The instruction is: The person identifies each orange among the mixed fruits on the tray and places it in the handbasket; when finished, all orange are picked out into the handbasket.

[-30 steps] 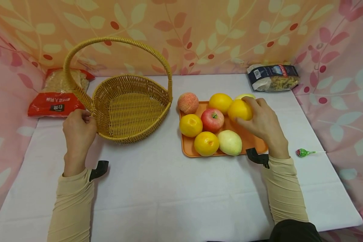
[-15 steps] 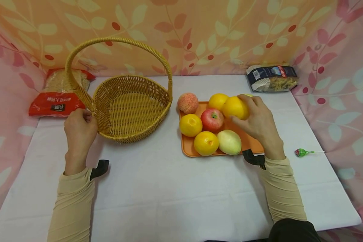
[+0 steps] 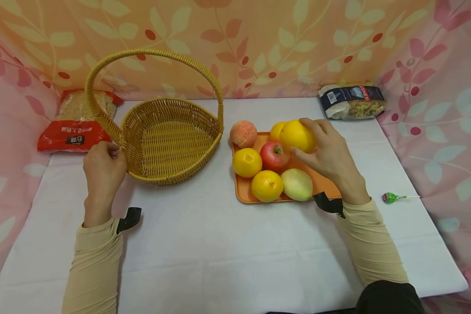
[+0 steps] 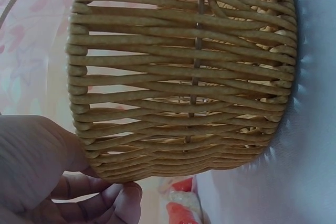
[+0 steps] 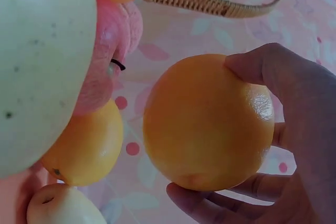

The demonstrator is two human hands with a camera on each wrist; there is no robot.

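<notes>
In the head view my left hand (image 3: 105, 170) grips the left rim of a wicker basket (image 3: 172, 150) with a tall arched handle. The left wrist view has the thumb and fingers pinching that woven rim (image 4: 100, 169). My right hand (image 3: 335, 155) holds an orange (image 3: 297, 136) above the right part of an orange tray (image 3: 325, 185). Seen from the right wrist, this orange (image 5: 210, 121) sits between thumb and fingers, apart from the other fruit. On the tray are a red apple (image 3: 274, 155), a pale green fruit (image 3: 297, 185) and more oranges (image 3: 267, 186).
A pinkish peach (image 3: 243, 133) lies at the tray's back left corner. Behind the basket is a red bag (image 3: 72, 131). A dark pasta packet (image 3: 355, 102) lies at the back right, and a green-wrapped lollipop (image 3: 392, 198) near the table's right edge. Patterned curtains surround the table.
My right hand has carried the orange left and slightly toward the back, so it now partly covers another orange behind it. The left hand and basket stay in place.
</notes>
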